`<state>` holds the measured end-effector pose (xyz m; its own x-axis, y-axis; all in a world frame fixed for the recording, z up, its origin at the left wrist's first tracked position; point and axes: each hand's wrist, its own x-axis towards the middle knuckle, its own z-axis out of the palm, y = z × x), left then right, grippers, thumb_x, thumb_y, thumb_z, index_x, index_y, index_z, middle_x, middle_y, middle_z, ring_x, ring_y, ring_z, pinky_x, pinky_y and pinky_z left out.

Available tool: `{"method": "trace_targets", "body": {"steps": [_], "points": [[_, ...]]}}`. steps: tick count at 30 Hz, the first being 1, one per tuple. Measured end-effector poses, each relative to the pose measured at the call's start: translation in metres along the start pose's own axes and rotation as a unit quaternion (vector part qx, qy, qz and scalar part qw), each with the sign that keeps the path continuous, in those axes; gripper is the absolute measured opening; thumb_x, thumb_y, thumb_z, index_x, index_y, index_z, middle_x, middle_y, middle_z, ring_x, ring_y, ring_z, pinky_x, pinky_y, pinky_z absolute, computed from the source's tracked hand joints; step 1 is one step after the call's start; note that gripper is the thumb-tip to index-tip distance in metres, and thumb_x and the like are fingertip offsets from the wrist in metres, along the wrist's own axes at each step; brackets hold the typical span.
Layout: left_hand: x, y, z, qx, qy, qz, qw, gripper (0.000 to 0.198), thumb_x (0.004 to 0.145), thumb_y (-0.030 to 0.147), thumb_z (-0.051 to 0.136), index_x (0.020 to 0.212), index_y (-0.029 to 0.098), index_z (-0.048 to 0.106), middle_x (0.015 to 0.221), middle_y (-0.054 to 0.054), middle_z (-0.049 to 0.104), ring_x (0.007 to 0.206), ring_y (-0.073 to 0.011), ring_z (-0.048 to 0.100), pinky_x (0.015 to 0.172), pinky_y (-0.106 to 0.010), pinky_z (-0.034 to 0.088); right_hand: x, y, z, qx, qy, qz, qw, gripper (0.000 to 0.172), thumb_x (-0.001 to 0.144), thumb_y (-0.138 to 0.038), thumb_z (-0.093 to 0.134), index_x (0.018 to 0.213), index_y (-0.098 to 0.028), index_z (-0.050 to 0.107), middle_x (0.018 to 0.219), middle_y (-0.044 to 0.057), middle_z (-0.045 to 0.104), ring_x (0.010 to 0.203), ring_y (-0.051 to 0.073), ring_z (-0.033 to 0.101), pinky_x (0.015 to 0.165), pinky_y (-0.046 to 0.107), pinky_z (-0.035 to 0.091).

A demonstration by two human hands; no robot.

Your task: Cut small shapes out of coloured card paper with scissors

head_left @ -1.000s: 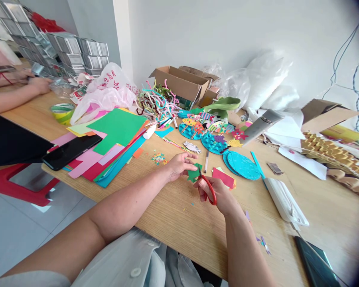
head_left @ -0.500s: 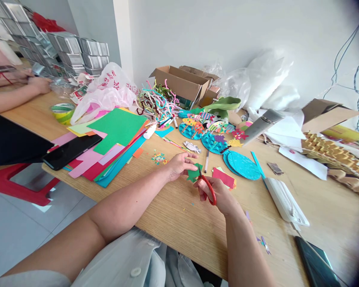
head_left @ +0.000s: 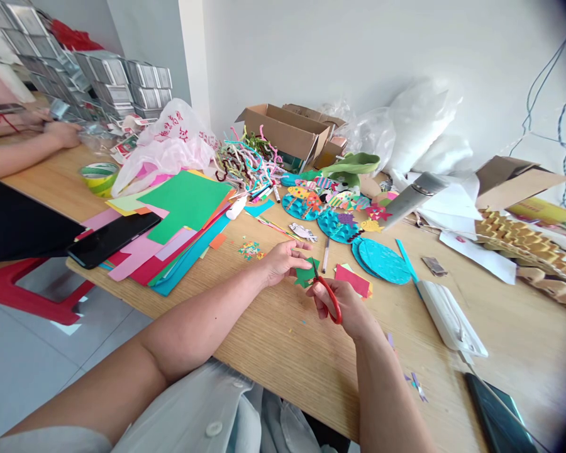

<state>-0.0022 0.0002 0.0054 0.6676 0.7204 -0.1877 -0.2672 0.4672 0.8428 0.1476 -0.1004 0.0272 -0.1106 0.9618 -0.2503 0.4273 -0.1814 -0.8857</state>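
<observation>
Your left hand point(head_left: 282, 263) pinches a green paper piece point(head_left: 304, 275), your right hand point(head_left: 348, 306) grips red-handled scissors point(head_left: 336, 307) at its right edge, both over the near desk point(head_left: 273, 340), coloured sheets point(head_left: 195, 200) to the left

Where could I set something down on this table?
Bare tabletop shows between the left forearm and right forearm, except for a few specks, and right of the white device and nearby phone. It's crowded along the back, with paper fish, pipe cleaners and a cardboard box, and at left under the paper stack.

Left grip point(head_left: 282, 263) pinching, right grip point(head_left: 350, 309) curled (forearms point(head_left: 193, 321) bare, angled inward)
</observation>
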Motion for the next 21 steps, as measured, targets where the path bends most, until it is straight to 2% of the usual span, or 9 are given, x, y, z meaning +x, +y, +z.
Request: {"method": "trace_targets", "body": {"steps": [12, 21], "points": [[0.0020, -0.0010, -0.0011, -0.008, 0.005, 0.009, 1.000, 0.049, 0.059, 0.013, 0.071, 0.105, 0.015, 0.053, 0.073, 0.001, 0.059, 0.063, -0.0118, 0.059, 0.059, -0.025, 0.045, 0.0007, -0.0038, 0.0012, 0.012, 0.011, 0.020, 1.000, 0.037, 0.079, -0.052, 0.056, 0.070, -0.017, 0.054, 0.044, -0.003, 0.052, 0.038, 0.010, 0.043, 0.040, 0.021, 0.028], [0.0013, -0.0011, -0.0012, 0.004, 0.003, 0.004, 1.000, 0.048, 0.059, 0.011, 0.070, 0.104, 0.016, 0.054, 0.074, 0.001, 0.058, 0.063, -0.0114, 0.059, 0.059, -0.024, 0.044, 0.0004, -0.0058, 0.0023, 0.011, 0.006, 0.016, 1.000, 0.037, 0.078, -0.051, 0.057, 0.066, -0.017, 0.052, 0.046, -0.003, 0.052, 0.040, 0.010, 0.045, 0.040, 0.022, 0.029]]}}
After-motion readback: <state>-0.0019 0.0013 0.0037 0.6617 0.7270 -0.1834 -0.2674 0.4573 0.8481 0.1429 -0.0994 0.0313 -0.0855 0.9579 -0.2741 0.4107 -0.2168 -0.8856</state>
